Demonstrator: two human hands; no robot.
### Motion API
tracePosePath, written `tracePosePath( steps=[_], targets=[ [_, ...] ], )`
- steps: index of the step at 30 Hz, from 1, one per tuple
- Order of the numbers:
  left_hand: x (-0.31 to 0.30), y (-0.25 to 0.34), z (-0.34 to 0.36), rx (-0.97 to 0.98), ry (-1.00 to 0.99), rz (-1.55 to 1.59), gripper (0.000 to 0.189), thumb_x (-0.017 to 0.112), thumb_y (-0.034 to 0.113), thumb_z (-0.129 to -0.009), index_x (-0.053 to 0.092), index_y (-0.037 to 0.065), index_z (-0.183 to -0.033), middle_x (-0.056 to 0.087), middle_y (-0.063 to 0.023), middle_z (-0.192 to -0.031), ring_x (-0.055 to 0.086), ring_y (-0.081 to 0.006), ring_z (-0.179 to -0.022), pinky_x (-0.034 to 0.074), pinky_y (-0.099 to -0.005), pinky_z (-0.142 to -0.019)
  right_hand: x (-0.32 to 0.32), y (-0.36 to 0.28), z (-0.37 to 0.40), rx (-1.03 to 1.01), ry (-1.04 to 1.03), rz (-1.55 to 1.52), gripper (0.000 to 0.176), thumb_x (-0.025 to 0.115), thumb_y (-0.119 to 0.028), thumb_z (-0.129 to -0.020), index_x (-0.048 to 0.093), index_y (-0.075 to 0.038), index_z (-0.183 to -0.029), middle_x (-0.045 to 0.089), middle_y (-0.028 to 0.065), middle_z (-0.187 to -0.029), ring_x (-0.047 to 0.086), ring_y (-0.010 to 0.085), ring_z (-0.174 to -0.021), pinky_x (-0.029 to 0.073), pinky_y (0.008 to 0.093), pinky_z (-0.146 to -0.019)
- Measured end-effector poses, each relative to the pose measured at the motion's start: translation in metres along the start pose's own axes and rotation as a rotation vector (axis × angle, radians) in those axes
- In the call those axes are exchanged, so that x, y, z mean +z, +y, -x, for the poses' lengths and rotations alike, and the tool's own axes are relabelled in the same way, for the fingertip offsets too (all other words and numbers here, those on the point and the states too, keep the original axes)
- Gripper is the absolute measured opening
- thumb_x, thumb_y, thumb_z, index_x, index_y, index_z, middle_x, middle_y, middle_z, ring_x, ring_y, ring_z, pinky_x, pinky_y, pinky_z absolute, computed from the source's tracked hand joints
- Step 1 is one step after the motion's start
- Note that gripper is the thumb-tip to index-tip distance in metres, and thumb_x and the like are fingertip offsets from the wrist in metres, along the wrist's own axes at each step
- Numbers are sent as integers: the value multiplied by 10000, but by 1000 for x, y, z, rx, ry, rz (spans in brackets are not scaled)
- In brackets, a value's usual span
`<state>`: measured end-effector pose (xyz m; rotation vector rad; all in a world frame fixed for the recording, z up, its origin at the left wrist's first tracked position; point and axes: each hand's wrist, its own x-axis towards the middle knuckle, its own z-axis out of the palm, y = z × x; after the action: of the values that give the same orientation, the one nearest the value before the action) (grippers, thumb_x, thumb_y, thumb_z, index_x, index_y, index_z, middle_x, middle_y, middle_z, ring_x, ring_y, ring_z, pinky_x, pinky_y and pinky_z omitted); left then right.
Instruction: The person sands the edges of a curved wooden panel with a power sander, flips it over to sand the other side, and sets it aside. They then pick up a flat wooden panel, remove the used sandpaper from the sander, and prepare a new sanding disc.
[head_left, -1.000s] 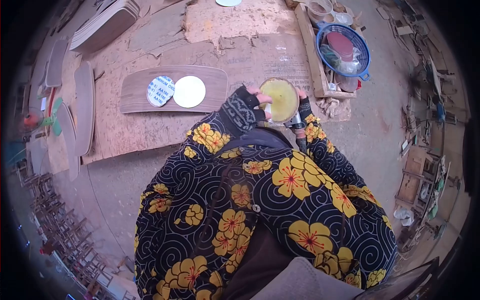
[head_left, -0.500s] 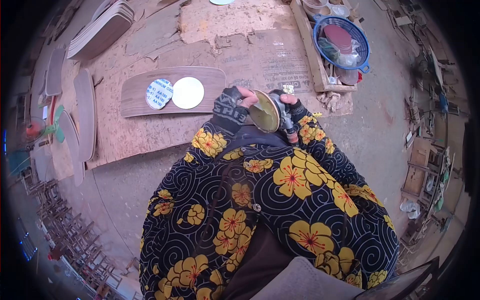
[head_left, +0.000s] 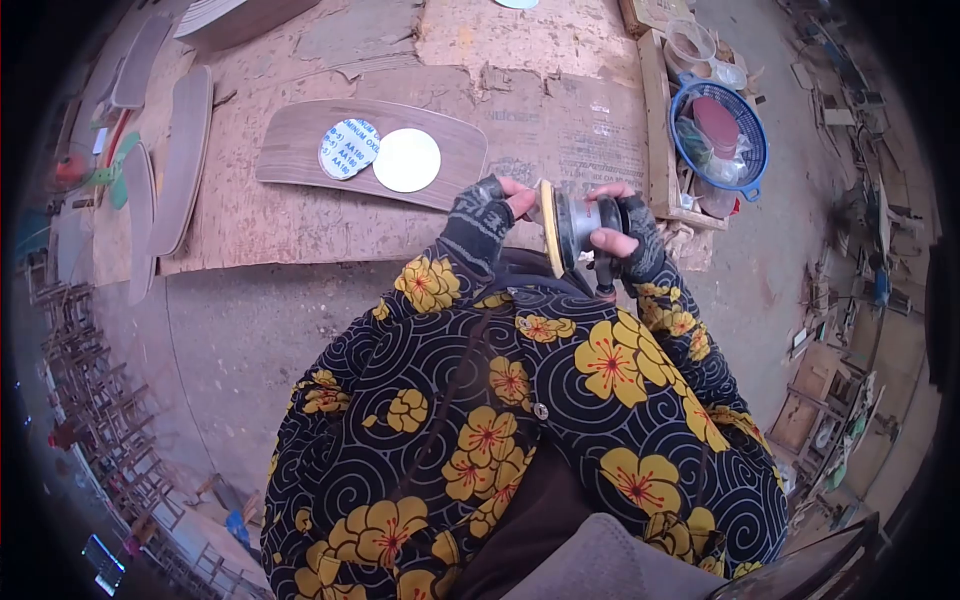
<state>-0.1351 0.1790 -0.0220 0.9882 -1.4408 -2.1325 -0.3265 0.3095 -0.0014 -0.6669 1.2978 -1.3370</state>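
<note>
My right hand [head_left: 622,238], in a dark fingerless glove, grips the body of a round orbital sander [head_left: 580,225]. The sander is turned on its side, its yellow-edged pad facing left. My left hand [head_left: 490,212], gloved the same way, has its fingers pinched together at the pad's face; what they hold is hidden. Beyond my left hand, a curved wooden board [head_left: 300,140] lies on the bench. On it rest a sanding disc with blue printing [head_left: 349,149] and a plain white disc [head_left: 409,160], edges overlapping or touching.
A blue plastic basket [head_left: 757,160] with dark red discs and plastic bags sits at the right, by a wooden tray [head_left: 657,130]. More curved boards [head_left: 186,160] lie at the left of the cardboard-covered bench [head_left: 540,110]. A fan [head_left: 72,172] stands beyond.
The sander has turned so its pad shows edge-on. My right hand now shows more fully around its body. The view has shifted, moving the bench and board in the picture.
</note>
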Motion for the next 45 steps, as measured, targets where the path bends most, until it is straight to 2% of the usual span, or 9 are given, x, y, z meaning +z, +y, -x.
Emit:
tracePosePath(
  steps=[8, 11, 13, 15, 19, 26, 29, 37, 45],
  targets=[
    [-4, -6, -2, 26, -149, -22, 105, 593, 157, -922, 615, 65, -968, 630, -15, -899, 617, -144, -859, 501, -296, -746, 19, -42, 18, -303, -159, 484, 556, 771, -143, -654, 486, -82, -1126, 560, 74, -1033, 548, 180, -976, 451, 325, -868],
    [-21, 1, 3, 838, -36, -940, 114, 642, 96, -823, 571, 115, -911, 571, -32, -833, 583, -207, -798, 487, -405, -729, 18, -47, 22, -443, -190, 653, 566, 768, -154, -636, 483, -70, -1118, 546, 96, -1040, 549, 199, -956, 450, 335, -851],
    [-81, -48, 3, 159, -35, -41, 96, 611, 122, -884, 526, 95, -851, 524, -33, -783, 538, -188, -754, 482, -386, -736, 12, -55, 33, -499, -144, 615, 581, 774, -157, -626, 478, -60, -1116, 548, 105, -1042, 552, 206, -964, 453, 340, -854],
    [-116, -85, 7, -163, 202, 665, 199, 581, 148, -946, 480, 76, -790, 476, -33, -733, 494, -168, -710, 478, -366, -743, -3, -52, 38, -512, -77, 512, 606, 787, -164, -611, 470, -50, -1116, 554, 120, -1055, 555, 219, -1000, 457, 350, -879],
    [-88, -50, 21, -287, 225, 512, 134, 614, 155, -929, 565, 46, -868, 565, -51, -756, 606, -193, -763, 521, -306, -760, -14, -65, 28, -200, 7, 82, 682, 785, -241, -590, 457, -20, -1145, 592, 170, -1102, 621, 239, -948, 525, 346, -808],
    [-34, 25, -7, 139, 64, 121, 139, 604, 170, -938, 573, 35, -945, 658, -113, -1024, 629, -149, -796, 520, -271, -787, -64, -12, -35, -34, -171, -220, 692, 752, -339, -602, 483, -9, -1148, 621, 148, -1018, 634, 225, -894, 537, 313, -777],
    [-19, 31, -10, 330, -12, 67, 358, 698, 178, -872, 558, 31, -1167, 622, -130, -1171, 589, -127, -821, 506, -249, -801, -59, 4, -36, 21, -94, -354, 697, 739, -385, -623, 485, -10, -1152, 622, 135, -999, 630, 223, -876, 536, 329, -782],
    [2, 42, -9, 863, 125, -772, 379, 762, 193, -767, 668, 118, -1126, 610, -68, -1060, 583, -195, -902, 466, -325, -828, -43, 5, -33, 78, -148, -365, 699, 738, -409, -630, 496, -3, -1145, 620, 130, -982, 627, 218, -868, 530, 329, -776],
    [5, 22, -41, 1091, 79, -818, 168, 735, 141, -765, 679, 110, -921, 638, -64, -899, 595, -265, -885, 465, -371, -788, -44, 8, -35, 51, -211, -326, 697, 747, -399, -630, 502, -1, -1146, 620, 128, -974, 625, 206, -853, 528, 307, -761]
  ],
)
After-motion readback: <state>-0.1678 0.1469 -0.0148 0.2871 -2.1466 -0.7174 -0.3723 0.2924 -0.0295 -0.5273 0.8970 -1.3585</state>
